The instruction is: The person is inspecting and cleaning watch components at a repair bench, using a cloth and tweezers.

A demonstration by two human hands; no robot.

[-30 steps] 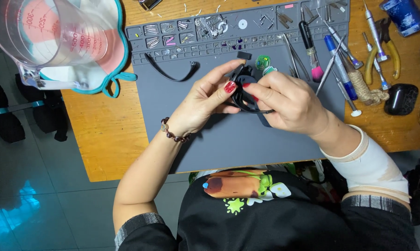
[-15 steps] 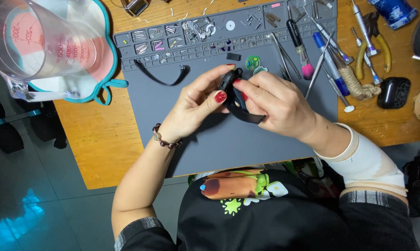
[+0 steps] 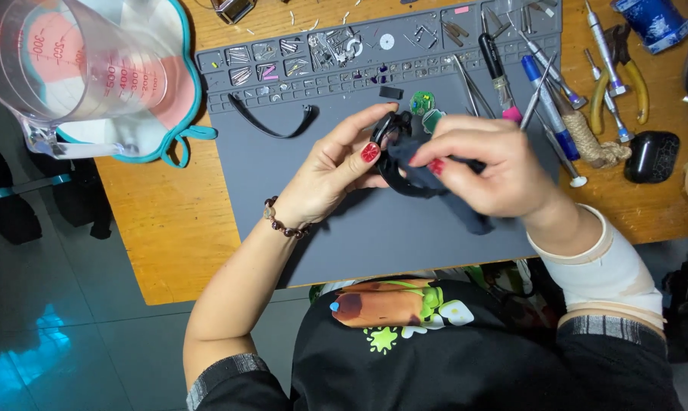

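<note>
Over the grey work mat my left hand grips a small black watch-like device with a curved black strap. My right hand is closed on the same device from the right, its thumb and fingers pinching the dark body, which it partly hides. Both hands sit above the middle of the mat. A loose black strap lies on the mat to the left of my hands. Two small green circuit parts rest just behind the device.
A clear measuring jug stands on a teal-edged cloth at the back left. Tweezers, screwdrivers and yellow-handled pliers lie at the right. The mat's back row of compartments holds small screws and parts. A black case sits far right.
My hands have shifted slightly toward the mat's middle, still holding the device. My right hand has turned over it and now covers more of its body.
</note>
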